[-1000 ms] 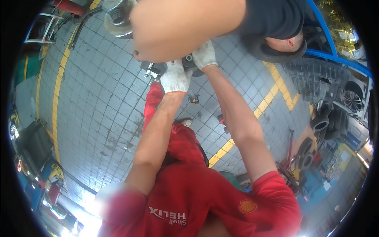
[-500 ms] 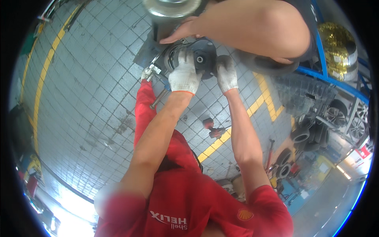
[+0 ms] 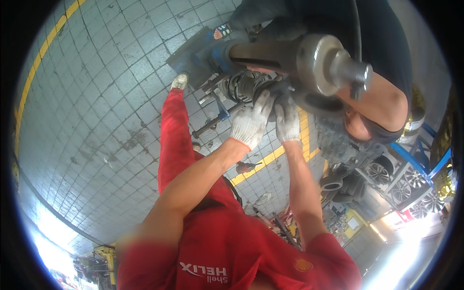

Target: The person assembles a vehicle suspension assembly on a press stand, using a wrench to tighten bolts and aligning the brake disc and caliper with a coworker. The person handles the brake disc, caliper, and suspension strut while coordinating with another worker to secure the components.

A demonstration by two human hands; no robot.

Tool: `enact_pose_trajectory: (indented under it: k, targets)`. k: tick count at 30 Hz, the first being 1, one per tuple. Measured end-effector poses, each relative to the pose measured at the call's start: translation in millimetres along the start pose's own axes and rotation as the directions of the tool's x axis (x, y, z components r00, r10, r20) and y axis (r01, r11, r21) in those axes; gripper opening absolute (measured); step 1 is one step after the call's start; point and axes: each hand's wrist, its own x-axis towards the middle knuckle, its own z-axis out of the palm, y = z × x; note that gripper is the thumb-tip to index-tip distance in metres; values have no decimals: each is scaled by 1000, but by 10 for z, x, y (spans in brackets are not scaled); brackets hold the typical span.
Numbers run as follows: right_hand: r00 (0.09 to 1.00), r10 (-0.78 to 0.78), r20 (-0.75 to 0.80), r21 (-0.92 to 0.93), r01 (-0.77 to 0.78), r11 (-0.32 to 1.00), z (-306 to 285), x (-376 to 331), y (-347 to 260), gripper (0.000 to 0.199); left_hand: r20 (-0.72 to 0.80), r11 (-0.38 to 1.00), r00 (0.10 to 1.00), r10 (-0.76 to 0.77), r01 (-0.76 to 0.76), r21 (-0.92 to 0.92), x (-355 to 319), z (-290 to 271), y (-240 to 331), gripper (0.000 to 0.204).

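Observation:
Both my hands wear white knit gloves with dirty fingers. My left hand (image 3: 253, 118) holds the near side of a dark round strut mount (image 3: 275, 89), its fingers laid over the rim. From the right, my right hand (image 3: 288, 120) closes round the edge of the same mount; its fingertips are dark and partly hidden. A coil spring (image 3: 240, 88) on the strut lies just left of the mount, within a metal press. Above my hands juts the press's thick cylinder (image 3: 316, 65) with a shiny end. A steel bar (image 3: 215, 123) sticks out below the spring.
Another person's bent leg (image 3: 382, 104) and dark clothing are close on the right, with that person's hand (image 3: 222, 32) beyond the press. A red-handled tool (image 3: 246, 167) lies on the tiled floor. Tires (image 3: 338, 181) and a blue rack (image 3: 411, 157) stand at right.
The view has shifted, so the press cylinder now shows lengthwise over my hands. The mount has tipped, its face no longer toward me. My hands are closer together, still on it.

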Motion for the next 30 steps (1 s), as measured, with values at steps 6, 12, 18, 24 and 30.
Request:
enact_pose_trajectory:
  k: [6,12,18,24,30]
  targets:
    - [989,120,88,117,-130,985,-37,-3,1,34,-79,979,995,57,-72,-191,-404,55,-297,68]
    - [959,267,100,344,-285,895,24,-45,-53,26,-29,882,958,-284,250,-400,-835,207,-749,64]
    - [931,268,248,557,-363,747,-52,40,113,30,74,827,946,-316,313,-467,-786,463,-667,65]
    - [939,203,278,469,-317,824,-195,136,42,32,-1,790,957,-289,239,-564,-652,528,-679,70]
    - [922,244,300,442,-362,821,-130,147,-149,26,-52,755,958,-281,187,-629,-527,499,-624,71]
